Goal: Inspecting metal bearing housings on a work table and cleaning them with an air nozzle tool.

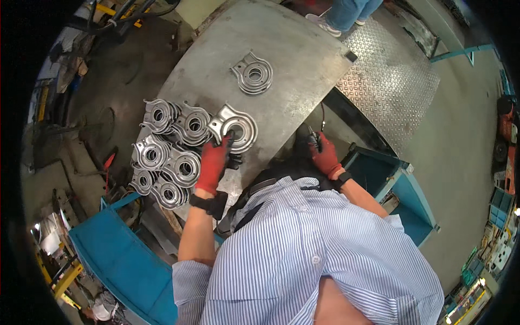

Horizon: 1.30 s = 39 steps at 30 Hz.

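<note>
My left hand (215, 161), in a red glove with dark fingers, grips a round stamped metal bracket (247, 125) by its tab and the rim of its centre hole. The bracket is at the near edge of the steel table (292, 51). Stacks of the same brackets (184, 168) stand just left of this hand. Another small stack (254, 75) sits farther up the table. My right hand (326, 157), gloved alike, is beyond the table's right edge. Its fingers are closed around something dark and slim, too hidden to name.
Blue metal bins (122, 260) are at my lower left, and a blue open box (403, 189) stands by my right arm. A thin cable (323, 116) hangs near my right hand. A person's jeans-clad legs (349, 13) stand beyond the tread-plate platform (384, 70).
</note>
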Motion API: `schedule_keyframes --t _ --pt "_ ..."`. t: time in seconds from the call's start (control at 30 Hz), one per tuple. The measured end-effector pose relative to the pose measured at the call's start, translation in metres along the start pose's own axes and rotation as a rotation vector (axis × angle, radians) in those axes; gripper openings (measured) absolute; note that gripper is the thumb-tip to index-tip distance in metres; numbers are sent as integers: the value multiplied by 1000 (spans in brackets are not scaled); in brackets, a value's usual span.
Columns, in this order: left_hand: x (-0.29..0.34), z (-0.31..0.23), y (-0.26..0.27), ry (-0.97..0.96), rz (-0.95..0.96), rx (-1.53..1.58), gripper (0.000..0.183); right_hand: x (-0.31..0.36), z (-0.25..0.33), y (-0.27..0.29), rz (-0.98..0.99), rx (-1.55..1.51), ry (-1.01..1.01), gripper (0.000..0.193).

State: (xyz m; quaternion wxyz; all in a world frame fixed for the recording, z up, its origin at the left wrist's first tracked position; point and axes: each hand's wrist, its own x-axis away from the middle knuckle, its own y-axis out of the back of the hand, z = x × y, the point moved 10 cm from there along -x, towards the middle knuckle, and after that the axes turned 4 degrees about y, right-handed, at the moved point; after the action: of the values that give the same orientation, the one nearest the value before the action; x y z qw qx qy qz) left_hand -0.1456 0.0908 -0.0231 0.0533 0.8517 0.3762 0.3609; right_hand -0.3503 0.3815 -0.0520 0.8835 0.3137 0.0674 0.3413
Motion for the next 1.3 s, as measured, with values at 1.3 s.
schedule_keyframes --t 1.3 --pt "103 128 302 95 -680 -965 47 12 26 -1 129 -31 108 43"
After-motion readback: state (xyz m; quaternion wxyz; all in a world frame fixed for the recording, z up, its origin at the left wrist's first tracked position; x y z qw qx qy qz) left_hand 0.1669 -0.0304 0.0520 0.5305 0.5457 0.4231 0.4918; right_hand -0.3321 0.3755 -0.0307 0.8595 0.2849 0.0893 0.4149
